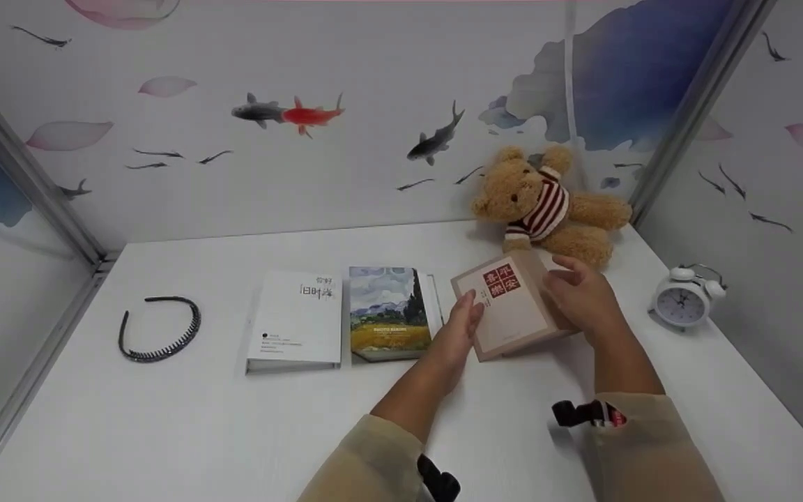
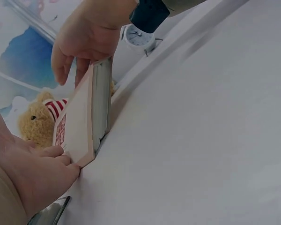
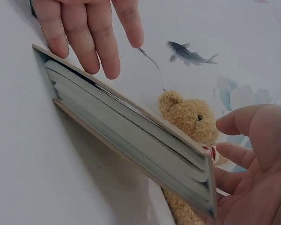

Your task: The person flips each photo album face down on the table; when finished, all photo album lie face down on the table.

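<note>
A beige book [image 1: 509, 310] with red stamp squares on its cover is tilted up off the white table [image 1: 199, 418], its left edge down. My left hand [image 1: 461, 328] touches that low edge with straight fingers [image 3: 84, 33]. My right hand [image 1: 583, 296] grips the raised right edge, thumb on the cover and fingers behind. In the left wrist view the book [image 2: 77, 126] stands steeply between the left hand [image 2: 33, 173] and the right hand [image 2: 84, 37]. The right wrist view shows the book's page block [image 3: 131, 136] resting against the right hand [image 3: 257, 159].
A white book [image 1: 297, 321] and a painted-cover book [image 1: 387, 314] lie side by side left of the hands. A black headband [image 1: 161, 328] lies far left. A teddy bear [image 1: 548, 206] leans in the back corner; a white alarm clock [image 1: 682, 298] stands at the right wall.
</note>
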Demonstrator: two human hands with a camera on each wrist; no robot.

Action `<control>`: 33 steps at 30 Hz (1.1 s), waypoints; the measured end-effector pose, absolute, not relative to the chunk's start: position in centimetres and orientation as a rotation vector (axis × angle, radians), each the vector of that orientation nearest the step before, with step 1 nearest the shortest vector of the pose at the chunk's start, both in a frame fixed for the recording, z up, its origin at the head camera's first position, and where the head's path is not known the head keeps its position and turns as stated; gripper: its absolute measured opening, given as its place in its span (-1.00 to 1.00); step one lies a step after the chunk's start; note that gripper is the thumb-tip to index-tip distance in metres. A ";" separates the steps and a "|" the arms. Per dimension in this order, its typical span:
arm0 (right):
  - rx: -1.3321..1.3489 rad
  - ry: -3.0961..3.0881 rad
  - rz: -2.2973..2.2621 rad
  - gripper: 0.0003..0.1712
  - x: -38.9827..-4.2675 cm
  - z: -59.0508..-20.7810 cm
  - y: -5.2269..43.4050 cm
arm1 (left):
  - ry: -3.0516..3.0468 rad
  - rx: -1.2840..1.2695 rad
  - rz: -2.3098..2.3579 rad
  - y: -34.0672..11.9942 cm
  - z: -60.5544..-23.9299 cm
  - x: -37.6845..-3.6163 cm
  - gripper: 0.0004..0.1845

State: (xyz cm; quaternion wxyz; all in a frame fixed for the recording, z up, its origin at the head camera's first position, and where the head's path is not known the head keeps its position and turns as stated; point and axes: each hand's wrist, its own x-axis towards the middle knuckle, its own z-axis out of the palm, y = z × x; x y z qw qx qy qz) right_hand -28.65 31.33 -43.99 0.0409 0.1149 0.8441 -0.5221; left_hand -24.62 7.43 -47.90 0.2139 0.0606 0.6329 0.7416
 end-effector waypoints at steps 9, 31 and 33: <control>0.330 2.477 -1.499 -0.09 -29.2 -45.5 31.9 | 1.783 0.209 2.076 7.5 -48.0 -25.0 -0.23; -0.092 2.665 -1.561 -0.33 -28.6 -43.4 22.9 | 1.843 0.355 2.273 -2.3 -45.2 -24.1 -0.27; -0.110 2.661 -1.561 -0.35 -28.5 -43.3 21.5 | 1.854 0.342 2.308 -3.8 -45.1 -24.3 -0.27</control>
